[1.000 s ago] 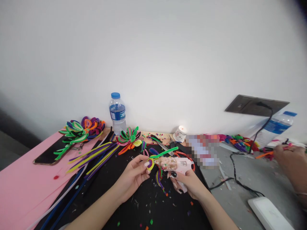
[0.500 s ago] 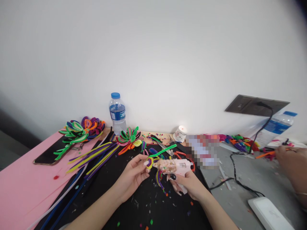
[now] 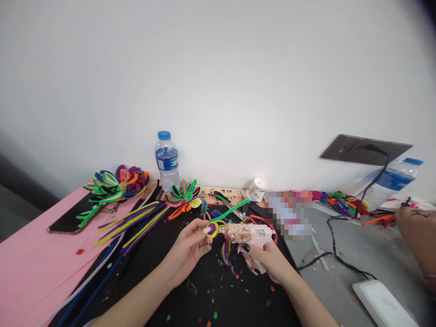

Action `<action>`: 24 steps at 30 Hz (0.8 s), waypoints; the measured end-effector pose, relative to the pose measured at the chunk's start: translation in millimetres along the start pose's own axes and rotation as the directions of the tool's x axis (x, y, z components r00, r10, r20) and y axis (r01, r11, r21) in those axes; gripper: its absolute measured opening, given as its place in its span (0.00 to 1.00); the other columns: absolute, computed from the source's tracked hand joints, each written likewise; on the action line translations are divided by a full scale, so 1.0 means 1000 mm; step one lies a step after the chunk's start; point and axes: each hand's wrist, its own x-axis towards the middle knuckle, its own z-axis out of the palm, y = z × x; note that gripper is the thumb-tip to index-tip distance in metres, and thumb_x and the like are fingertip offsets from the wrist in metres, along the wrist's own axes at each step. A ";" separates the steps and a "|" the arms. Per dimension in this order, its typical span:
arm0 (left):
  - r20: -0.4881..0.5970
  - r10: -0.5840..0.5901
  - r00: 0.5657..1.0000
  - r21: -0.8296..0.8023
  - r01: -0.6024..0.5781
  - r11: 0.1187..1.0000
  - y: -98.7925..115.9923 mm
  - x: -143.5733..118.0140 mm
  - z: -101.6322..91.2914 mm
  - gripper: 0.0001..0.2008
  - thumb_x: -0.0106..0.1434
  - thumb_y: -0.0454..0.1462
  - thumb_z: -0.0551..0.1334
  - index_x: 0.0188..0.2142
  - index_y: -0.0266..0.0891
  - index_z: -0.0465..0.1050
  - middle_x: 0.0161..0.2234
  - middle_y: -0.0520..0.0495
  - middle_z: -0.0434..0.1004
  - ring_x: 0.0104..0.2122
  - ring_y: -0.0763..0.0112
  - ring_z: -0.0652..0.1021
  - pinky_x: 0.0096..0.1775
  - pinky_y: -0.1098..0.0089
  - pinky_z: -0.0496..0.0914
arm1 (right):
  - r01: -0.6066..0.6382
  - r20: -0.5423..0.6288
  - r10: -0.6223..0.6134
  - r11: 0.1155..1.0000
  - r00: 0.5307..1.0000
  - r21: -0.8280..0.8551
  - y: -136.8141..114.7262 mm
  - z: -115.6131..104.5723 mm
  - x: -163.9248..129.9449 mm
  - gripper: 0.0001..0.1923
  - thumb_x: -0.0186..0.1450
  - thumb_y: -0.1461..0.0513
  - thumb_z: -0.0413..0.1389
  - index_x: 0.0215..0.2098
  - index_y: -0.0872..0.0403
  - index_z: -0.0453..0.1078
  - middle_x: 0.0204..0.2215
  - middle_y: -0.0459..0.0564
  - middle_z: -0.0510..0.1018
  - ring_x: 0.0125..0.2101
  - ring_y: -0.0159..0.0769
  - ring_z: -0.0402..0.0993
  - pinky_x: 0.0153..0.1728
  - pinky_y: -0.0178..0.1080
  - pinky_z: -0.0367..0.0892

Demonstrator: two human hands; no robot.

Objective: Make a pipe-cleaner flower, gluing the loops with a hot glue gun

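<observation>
Between thumb and fingers, my left hand (image 3: 193, 243) pinches a small coil of yellow and purple pipe cleaner (image 3: 212, 229). A green pipe cleaner (image 3: 235, 210) slants up and to the right from the coil. Wrapped round the handle of a pale pink glue gun (image 3: 260, 236) is my right hand (image 3: 264, 260). The gun's front is crusted with tan residue, and its nozzle points left, close beside the coil; whether they touch I cannot tell. Below the gun, a bunch of multicoloured pipe cleaner pieces (image 3: 226, 256) lies on the black mat (image 3: 190, 299).
Pipe cleaner flowers (image 3: 185, 196), a water bottle (image 3: 167, 165) and a paper cup (image 3: 256, 190) stand along the wall. A phone (image 3: 70, 218) lies left; scissors (image 3: 235, 212) lie behind the gun. Black cables (image 3: 335, 256) cross the right side, near another person's hand (image 3: 413, 227).
The green pipe cleaner has swung to a steeper slant as the coil turned in my left hand. The nozzle is slightly farther from the coil.
</observation>
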 end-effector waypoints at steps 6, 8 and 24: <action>-0.027 0.025 0.999 -0.007 -0.025 1.000 -0.002 0.001 -0.003 0.06 0.55 0.30 0.64 0.34 0.38 0.72 0.29 0.51 0.72 0.27 0.78 0.73 0.31 0.77 0.71 | 0.016 -0.026 -0.018 0.997 0.999 -0.074 0.000 0.001 0.001 0.17 0.51 0.52 0.62 0.24 0.58 0.67 0.12 0.40 0.66 0.11 0.21 0.54 0.12 0.27 0.52; -0.031 0.028 0.999 -0.007 -0.028 1.000 -0.002 0.002 -0.003 0.06 0.55 0.30 0.64 0.34 0.38 0.72 0.30 0.51 0.72 0.27 0.78 0.73 0.32 0.76 0.71 | 0.015 -0.032 -0.017 0.996 0.999 -0.083 0.001 0.001 0.001 0.17 0.51 0.52 0.62 0.27 0.57 0.67 0.11 0.39 0.66 0.11 0.22 0.54 0.12 0.28 0.51; -0.041 0.030 0.999 -0.013 -0.031 0.999 0.000 0.000 0.001 0.09 0.52 0.31 0.66 0.34 0.38 0.72 0.29 0.52 0.73 0.27 0.77 0.74 0.32 0.75 0.71 | 0.006 -0.055 -0.010 0.998 0.998 -0.058 0.003 0.001 0.001 0.19 0.51 0.52 0.61 0.31 0.57 0.66 0.12 0.40 0.67 0.11 0.23 0.54 0.11 0.28 0.52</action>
